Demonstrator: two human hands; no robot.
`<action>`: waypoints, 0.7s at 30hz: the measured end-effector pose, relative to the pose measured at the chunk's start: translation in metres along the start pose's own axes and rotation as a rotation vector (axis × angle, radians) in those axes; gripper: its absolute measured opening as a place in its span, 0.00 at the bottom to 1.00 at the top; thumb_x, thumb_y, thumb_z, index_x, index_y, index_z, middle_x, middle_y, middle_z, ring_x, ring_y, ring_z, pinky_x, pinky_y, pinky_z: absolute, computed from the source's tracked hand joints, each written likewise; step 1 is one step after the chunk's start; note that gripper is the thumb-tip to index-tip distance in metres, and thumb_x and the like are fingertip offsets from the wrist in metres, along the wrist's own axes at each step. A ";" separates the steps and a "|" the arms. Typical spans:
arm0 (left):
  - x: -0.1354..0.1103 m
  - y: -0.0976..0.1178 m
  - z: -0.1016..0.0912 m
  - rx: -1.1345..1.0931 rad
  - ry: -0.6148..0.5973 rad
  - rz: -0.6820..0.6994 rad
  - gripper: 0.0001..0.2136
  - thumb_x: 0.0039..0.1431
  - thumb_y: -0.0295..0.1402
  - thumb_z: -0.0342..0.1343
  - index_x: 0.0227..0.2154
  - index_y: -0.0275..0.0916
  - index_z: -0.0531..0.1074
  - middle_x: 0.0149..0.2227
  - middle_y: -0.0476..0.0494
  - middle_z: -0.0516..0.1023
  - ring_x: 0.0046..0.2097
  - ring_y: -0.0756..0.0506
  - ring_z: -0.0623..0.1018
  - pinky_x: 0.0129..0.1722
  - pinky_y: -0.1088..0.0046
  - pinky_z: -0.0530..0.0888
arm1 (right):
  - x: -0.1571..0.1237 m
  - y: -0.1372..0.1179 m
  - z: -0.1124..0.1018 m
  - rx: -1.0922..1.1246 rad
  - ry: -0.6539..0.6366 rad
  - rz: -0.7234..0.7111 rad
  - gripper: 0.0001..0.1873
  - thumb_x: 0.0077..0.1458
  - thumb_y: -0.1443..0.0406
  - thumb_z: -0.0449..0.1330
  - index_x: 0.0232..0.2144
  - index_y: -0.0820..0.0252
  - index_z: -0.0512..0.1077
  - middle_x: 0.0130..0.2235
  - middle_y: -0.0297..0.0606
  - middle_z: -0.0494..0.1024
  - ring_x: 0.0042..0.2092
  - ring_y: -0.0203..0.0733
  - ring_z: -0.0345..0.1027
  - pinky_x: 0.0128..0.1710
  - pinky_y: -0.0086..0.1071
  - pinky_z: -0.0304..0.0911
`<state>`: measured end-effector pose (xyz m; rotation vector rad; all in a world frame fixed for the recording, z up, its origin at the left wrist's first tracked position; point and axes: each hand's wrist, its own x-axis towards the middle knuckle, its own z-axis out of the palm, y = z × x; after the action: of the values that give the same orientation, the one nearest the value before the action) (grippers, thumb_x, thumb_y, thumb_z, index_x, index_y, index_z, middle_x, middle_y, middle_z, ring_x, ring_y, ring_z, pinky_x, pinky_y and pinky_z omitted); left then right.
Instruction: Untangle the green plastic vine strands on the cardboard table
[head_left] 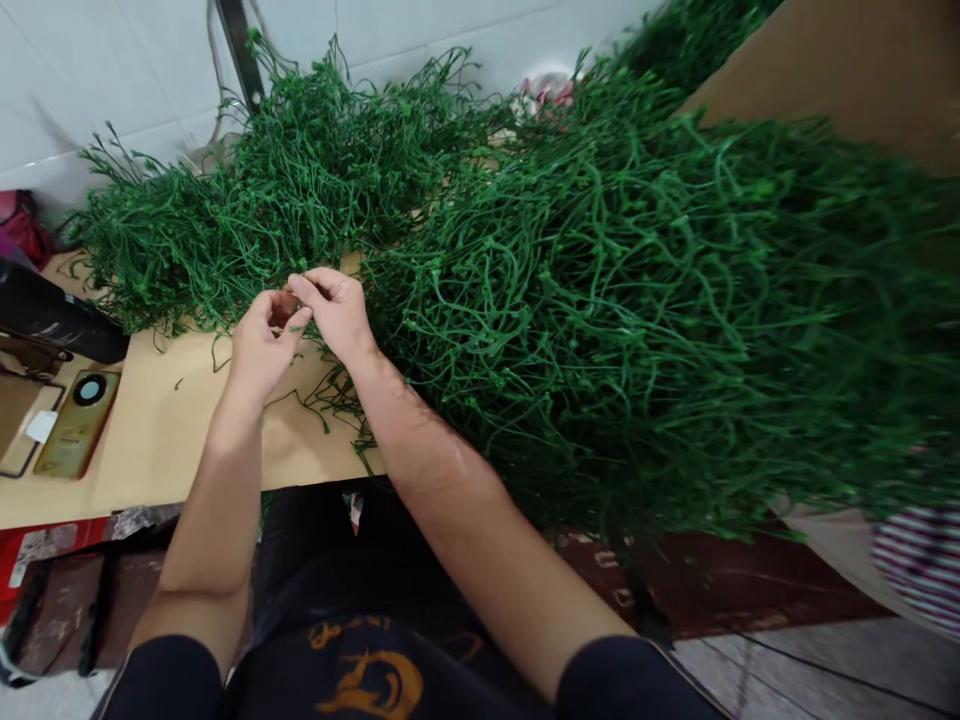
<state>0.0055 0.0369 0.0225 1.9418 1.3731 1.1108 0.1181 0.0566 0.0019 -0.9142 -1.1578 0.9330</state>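
My left hand (261, 340) and my right hand (337, 310) meet over the tan table top (172, 440), fingertips pinched together on a small piece I cannot make out. A thin green stem seems to run from the pinch toward the big pile of green plastic stems (637, 300) at my right. A second heap of the same green stems (247, 210) lies behind my hands, against the white wall. A few loose stems (330, 395) lie on the table under my right wrist.
A gold phone (77, 422) lies at the table's left edge beside a dark frame. A black object (52, 315) lies above it. A brown cardboard sheet (840, 60) stands at the upper right. Striped cloth (919, 565) shows at the lower right.
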 end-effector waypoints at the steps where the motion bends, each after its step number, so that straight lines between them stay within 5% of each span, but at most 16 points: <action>1: 0.001 -0.001 0.003 -0.008 -0.049 -0.043 0.07 0.51 0.35 0.56 0.27 0.38 0.66 0.27 0.50 0.70 0.28 0.51 0.68 0.30 0.75 0.67 | 0.000 0.000 -0.001 0.011 0.003 0.013 0.20 0.55 0.50 0.55 0.25 0.63 0.67 0.22 0.29 0.61 0.27 0.28 0.56 0.30 0.26 0.55; 5: 0.003 -0.010 0.006 -0.035 -0.133 -0.117 0.10 0.55 0.35 0.51 0.21 0.39 0.63 0.21 0.50 0.66 0.25 0.51 0.66 0.29 0.73 0.67 | 0.003 0.001 -0.004 0.079 -0.045 0.057 0.22 0.54 0.48 0.55 0.28 0.62 0.69 0.23 0.29 0.64 0.26 0.28 0.56 0.27 0.25 0.55; 11: 0.002 -0.013 -0.006 0.159 0.072 0.146 0.13 0.60 0.41 0.46 0.25 0.39 0.66 0.31 0.45 0.69 0.37 0.47 0.71 0.44 0.68 0.69 | 0.009 0.008 -0.009 0.042 0.034 0.075 0.22 0.56 0.48 0.53 0.26 0.61 0.68 0.20 0.27 0.55 0.25 0.28 0.51 0.27 0.25 0.53; 14: 0.001 -0.014 -0.013 0.308 0.019 0.168 0.13 0.60 0.42 0.47 0.29 0.39 0.70 0.32 0.44 0.69 0.39 0.46 0.71 0.45 0.67 0.69 | 0.010 0.010 -0.011 -0.010 0.067 0.065 0.23 0.56 0.48 0.53 0.24 0.61 0.66 0.20 0.27 0.53 0.25 0.28 0.49 0.28 0.26 0.52; 21: 0.008 -0.007 -0.020 0.244 -0.010 0.136 0.16 0.60 0.44 0.46 0.36 0.38 0.73 0.37 0.43 0.74 0.42 0.46 0.73 0.46 0.69 0.69 | 0.006 -0.001 -0.005 -0.012 -0.081 0.000 0.26 0.54 0.46 0.53 0.19 0.60 0.60 0.20 0.28 0.57 0.26 0.29 0.51 0.28 0.27 0.53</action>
<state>-0.0141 0.0458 0.0301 2.2395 1.4464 1.0321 0.1238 0.0615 0.0036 -0.8929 -1.2340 0.9711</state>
